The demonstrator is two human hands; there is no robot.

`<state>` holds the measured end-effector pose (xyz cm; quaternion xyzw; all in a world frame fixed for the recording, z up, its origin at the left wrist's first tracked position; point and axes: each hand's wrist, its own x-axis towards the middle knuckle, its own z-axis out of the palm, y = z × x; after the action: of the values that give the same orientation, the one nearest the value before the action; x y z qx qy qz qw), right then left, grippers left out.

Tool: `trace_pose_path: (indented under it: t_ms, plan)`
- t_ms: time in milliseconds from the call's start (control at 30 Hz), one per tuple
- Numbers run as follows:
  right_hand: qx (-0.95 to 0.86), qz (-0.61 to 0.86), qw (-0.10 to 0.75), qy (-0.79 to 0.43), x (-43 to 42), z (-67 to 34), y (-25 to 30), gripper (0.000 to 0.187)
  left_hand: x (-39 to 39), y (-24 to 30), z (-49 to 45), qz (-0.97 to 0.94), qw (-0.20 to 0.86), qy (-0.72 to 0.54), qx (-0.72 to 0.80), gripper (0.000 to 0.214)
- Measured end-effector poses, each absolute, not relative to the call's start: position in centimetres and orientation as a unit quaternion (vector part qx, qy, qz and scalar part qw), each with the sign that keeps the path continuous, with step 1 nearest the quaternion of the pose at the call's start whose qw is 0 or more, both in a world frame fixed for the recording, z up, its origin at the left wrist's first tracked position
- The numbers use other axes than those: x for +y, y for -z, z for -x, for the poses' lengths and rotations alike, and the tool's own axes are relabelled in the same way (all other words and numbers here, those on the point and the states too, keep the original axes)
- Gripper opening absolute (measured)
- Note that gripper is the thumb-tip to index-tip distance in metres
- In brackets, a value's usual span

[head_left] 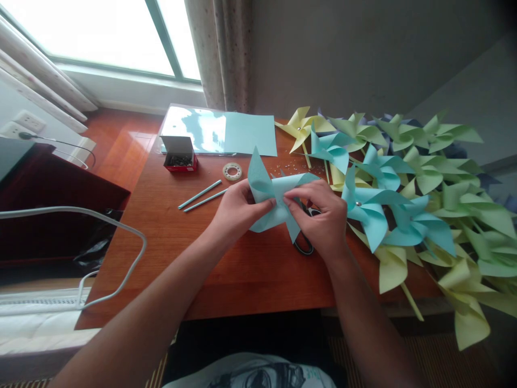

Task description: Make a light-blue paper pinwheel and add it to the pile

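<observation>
A light blue paper pinwheel is held just above the wooden table, its folded points sticking up and out. My left hand pinches its centre from the left. My right hand pinches the centre from the right, fingers pressed together on the folded tips. Under my right hand lie black-handled scissors, mostly hidden. Two light blue sticks lie on the table to the left of my hands.
A heap of finished blue, green and yellow pinwheels covers the table's right side. At the back lie blue paper sheets, a small open box of pins, a tape roll and scattered small bits. A white cable loops at left.
</observation>
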<state>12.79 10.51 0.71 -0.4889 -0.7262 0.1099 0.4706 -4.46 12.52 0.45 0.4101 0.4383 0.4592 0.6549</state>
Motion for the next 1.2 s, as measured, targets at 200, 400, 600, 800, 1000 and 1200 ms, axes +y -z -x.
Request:
trace_pose_path:
  t_ms: [200,400,600,800,1000,1200]
  plan:
    - [-0.737,0.489,0.456,-0.099,10.51,-12.83,-0.72,0.011,12.57,-0.4,4.49,-0.408,0.662,-0.46,0.429,0.025]
    - [-0.74,0.492,0.449,-0.089,10.5,-12.88,-0.66,0.012,12.64,-0.14,4.58,-0.409,0.66,-0.459,0.432,0.027]
    - [-0.74,0.487,0.456,-0.086,10.53,-12.86,-0.72,0.012,12.54,-0.34,4.47,-0.409,0.657,-0.458,0.437,0.026]
    - [-0.744,0.486,0.452,-0.082,10.54,-12.88,-0.61,0.011,12.52,-0.4,4.45,-0.413,0.655,-0.456,0.439,0.026]
    - [-0.747,0.488,0.446,-0.066,10.63,-12.9,-0.59,0.011,12.47,-0.67,4.41,-0.401,0.666,-0.457,0.431,0.027]
    - [-0.747,0.492,0.443,-0.055,10.64,-12.82,-0.63,0.011,12.47,-0.9,4.47,-0.4,0.677,-0.453,0.421,0.03]
